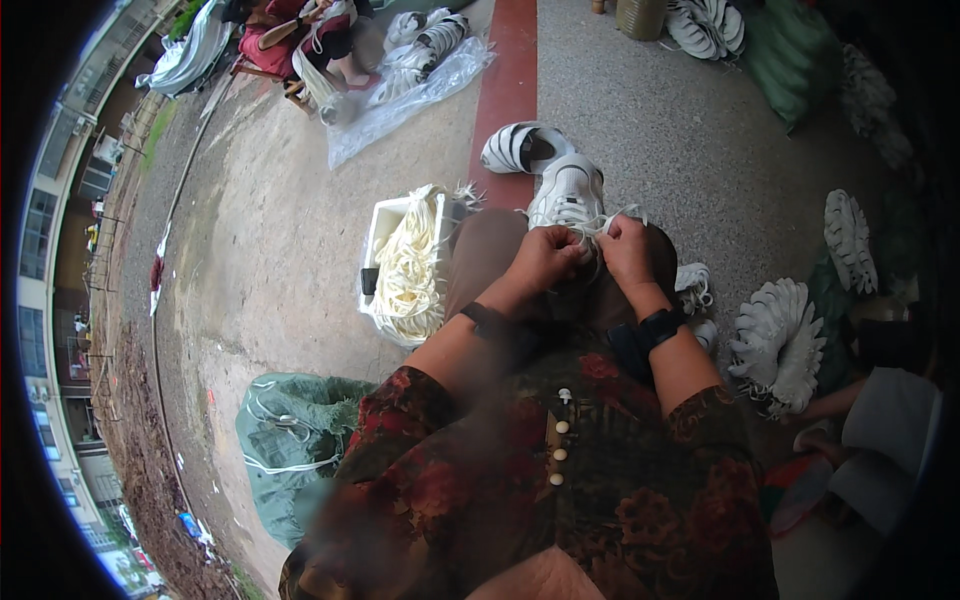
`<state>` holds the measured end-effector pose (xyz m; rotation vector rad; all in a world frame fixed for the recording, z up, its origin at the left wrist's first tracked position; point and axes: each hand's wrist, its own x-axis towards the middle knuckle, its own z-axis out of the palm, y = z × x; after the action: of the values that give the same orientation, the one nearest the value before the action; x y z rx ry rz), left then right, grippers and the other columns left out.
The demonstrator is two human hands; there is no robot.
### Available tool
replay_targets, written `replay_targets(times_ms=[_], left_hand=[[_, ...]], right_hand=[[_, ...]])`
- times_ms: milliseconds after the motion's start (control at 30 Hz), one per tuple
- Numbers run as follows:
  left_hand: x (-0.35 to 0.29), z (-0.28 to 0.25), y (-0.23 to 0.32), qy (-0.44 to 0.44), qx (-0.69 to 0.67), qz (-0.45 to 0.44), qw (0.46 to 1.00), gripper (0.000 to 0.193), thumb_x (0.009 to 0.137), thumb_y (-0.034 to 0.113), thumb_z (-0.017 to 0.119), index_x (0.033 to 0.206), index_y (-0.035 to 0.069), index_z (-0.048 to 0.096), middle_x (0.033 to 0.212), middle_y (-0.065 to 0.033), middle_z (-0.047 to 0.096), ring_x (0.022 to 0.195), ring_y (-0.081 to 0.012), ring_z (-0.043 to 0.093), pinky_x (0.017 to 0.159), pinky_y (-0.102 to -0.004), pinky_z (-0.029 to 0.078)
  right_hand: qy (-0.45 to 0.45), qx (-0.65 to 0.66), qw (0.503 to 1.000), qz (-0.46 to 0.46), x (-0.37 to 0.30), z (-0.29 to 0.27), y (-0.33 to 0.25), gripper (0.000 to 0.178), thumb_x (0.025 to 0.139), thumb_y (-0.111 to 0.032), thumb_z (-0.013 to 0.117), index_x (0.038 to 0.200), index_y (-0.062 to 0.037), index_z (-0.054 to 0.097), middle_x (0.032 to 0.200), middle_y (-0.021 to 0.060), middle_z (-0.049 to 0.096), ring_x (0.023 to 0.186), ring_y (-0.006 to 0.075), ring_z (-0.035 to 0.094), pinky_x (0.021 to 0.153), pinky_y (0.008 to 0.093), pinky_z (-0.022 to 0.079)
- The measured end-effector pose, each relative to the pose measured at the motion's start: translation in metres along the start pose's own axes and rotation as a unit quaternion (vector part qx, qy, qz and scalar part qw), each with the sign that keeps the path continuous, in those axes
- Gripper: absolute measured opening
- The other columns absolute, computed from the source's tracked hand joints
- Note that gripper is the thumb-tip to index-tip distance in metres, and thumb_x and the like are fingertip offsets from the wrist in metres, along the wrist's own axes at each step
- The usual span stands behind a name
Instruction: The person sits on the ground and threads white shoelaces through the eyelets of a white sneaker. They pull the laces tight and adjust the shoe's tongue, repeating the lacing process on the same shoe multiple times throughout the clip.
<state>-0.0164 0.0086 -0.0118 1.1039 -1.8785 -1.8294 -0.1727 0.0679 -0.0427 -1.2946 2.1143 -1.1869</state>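
Our dark flowered shirt point(650, 480) is nearest the cam; beyond it our 2 hands work close together, w/ a small gap. L hand point(550, 254) is pinched at the laces point(573, 212), R hand point(626, 247) pinched on them too, a loose end poking out past its fingers. Just ahead of both: 1 white shoe point(570, 185), toe away, at our knees. Step in hand is prob. lacing; next move calls for a firm pinch + even pull, we reckon. Count: 1 other shoe point(508, 150) beyond; 1 white box point(377, 222) left of L hand, spare cords point(408, 290) uncountable; 2 big fanned bundles point(775, 340) right of R hand.
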Motion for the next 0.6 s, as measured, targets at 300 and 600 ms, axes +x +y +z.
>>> replay_targets(times_ms=[300,600], left_hand=[[0.018,0.014,-0.011,0.065,0.271,0.121,0.953,0.013,0.079,0.013,0.056,0.079,0.005,0.065,0.073,-0.0227,0.061,0.071,-0.0394,0.061,0.065,-0.0413,0.048],[0.035,0.030,-0.015,0.068,0.308,0.108,0.943,0.015,0.075,0.015,0.057,0.079,0.004,0.066,0.076,-0.0217,0.063,0.074,-0.0388,0.062,0.069,-0.0438,0.048]], right_hand=[[-0.050,-0.216,0.957,-0.186,-0.022,-0.004,-0.007,0.012,0.080,-0.011,0.056,0.081,0.0005,0.054,0.066,0.0218,0.057,0.069,0.0374,0.060,0.064,0.0453,0.049],[-0.027,-0.149,0.986,-0.066,-0.019,0.004,0.002,0.012,0.081,-0.011,0.054,0.078,0.0014,0.057,0.075,0.0243,0.060,0.076,0.0395,0.061,0.069,0.0476,0.048]])
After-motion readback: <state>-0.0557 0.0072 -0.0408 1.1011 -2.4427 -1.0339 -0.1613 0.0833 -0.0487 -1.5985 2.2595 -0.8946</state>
